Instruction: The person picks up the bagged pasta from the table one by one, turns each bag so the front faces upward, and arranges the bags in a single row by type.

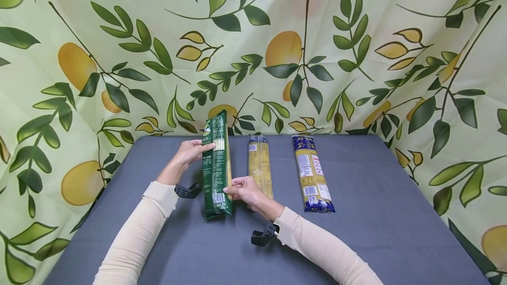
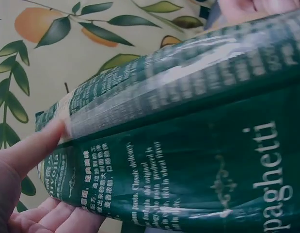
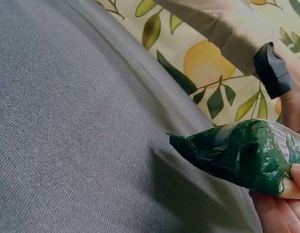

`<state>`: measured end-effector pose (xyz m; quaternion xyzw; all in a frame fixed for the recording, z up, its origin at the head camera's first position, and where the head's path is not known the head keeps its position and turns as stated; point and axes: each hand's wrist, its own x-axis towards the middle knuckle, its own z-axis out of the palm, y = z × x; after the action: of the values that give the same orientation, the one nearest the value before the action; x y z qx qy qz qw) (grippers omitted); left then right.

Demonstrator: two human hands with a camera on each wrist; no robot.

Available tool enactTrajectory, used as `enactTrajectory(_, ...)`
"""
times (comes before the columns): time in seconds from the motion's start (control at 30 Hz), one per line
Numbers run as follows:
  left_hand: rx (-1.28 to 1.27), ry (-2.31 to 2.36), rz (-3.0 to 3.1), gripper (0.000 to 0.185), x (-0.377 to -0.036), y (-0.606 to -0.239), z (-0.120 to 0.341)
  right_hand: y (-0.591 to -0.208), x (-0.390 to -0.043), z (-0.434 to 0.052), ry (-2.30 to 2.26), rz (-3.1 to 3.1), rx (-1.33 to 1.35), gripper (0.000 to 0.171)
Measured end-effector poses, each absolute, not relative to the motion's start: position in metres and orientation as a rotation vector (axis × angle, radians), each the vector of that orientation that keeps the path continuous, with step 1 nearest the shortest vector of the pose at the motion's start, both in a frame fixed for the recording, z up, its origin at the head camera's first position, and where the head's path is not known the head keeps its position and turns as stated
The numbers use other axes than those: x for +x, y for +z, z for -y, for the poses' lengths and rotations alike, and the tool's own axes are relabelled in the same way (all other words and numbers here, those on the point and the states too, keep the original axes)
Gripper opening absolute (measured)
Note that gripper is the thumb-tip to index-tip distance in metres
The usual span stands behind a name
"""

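Note:
A green packet of spaghetti (image 1: 219, 170), printed with white text and a barcode, is held up off the table between both hands. My left hand (image 1: 189, 155) grips its upper part, thumb across the printed face and fingers behind, as the left wrist view shows on the green packet (image 2: 188, 160). Lower down, my right hand (image 1: 247, 191) pinches the packet's right edge near the barcode. In the right wrist view the crimped bottom end of the packet (image 3: 237, 150) juts out over the cloth, with a shadow beneath it.
A clear packet of spaghetti (image 1: 259, 162) lies on the grey cloth-covered table (image 1: 356, 241), just behind my right hand. Farther right lies a blue and yellow pasta packet (image 1: 310, 170). A leaf-and-fruit patterned cloth (image 1: 245, 56) hangs behind the table and along its sides.

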<state>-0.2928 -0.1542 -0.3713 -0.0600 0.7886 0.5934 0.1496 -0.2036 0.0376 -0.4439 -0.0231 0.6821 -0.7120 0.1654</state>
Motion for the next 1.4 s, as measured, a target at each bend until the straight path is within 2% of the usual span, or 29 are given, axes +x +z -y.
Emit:
enactTrajectory(0.17, -0.191, 1.626, -2.341, 0.063, -0.291, -0.373, 0.153, -0.442, -0.203, -0.037, -1.966, -2.027, -0.078, 0.024)
enactTrajectory(0.47, -0.233, 1.579, -2.381, 0.068, -0.292, -0.377, 0.15, -0.441, -0.201, -0.035, -1.927, -2.117, -0.094, 0.014)
enactTrajectory(1.13, -0.105, 1.748, -2.243, 0.06, -0.293, -0.371, 0.157, -0.438, -0.203, -0.039, -1.937, -2.074, -0.037, 0.028)
enactTrajectory(1.4, -0.071, 1.826, -2.154, 0.062, -0.296, -0.364, 0.158, -0.445, -0.208, -0.043, -1.948, -1.833, -0.195, 0.041)
